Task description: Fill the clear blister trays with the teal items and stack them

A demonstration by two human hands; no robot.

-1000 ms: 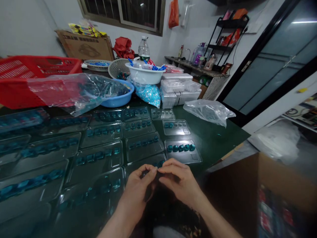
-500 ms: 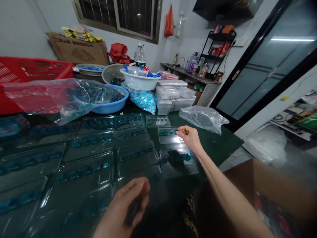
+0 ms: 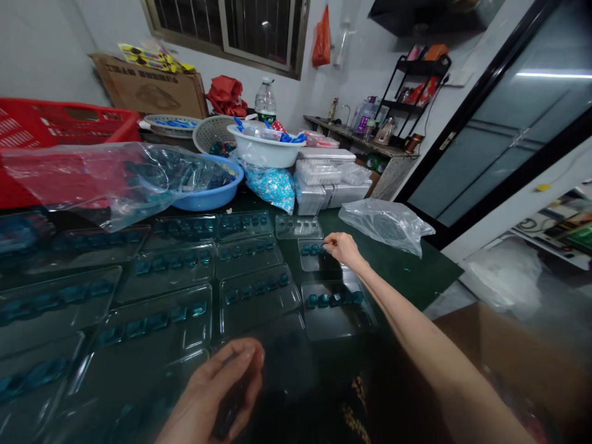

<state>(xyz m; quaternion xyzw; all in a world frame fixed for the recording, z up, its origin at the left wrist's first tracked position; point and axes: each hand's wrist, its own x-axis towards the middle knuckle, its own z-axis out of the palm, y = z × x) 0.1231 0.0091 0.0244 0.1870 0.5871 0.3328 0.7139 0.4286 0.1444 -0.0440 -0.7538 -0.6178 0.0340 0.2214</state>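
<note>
Joining two others in a clear tray (image 3: 311,264) at the far right of the grouping, a third teal piece (image 3: 323,250) sits at the row's right end, the fingertips of the right hand (image 3: 345,248) apparently closed on it. One second earlier the row showed two pieces and both hands met in the near foreground; the row therefore seems partway filled. The left hand (image 3: 215,385) remains near, half curled; whether it holds anything is not discernible. Just nearer than the tray lies a longer-filled tray (image 3: 329,324). Others spread leftward over the green counter (image 3: 409,283), a blue basin (image 3: 208,198) beyond.
</note>
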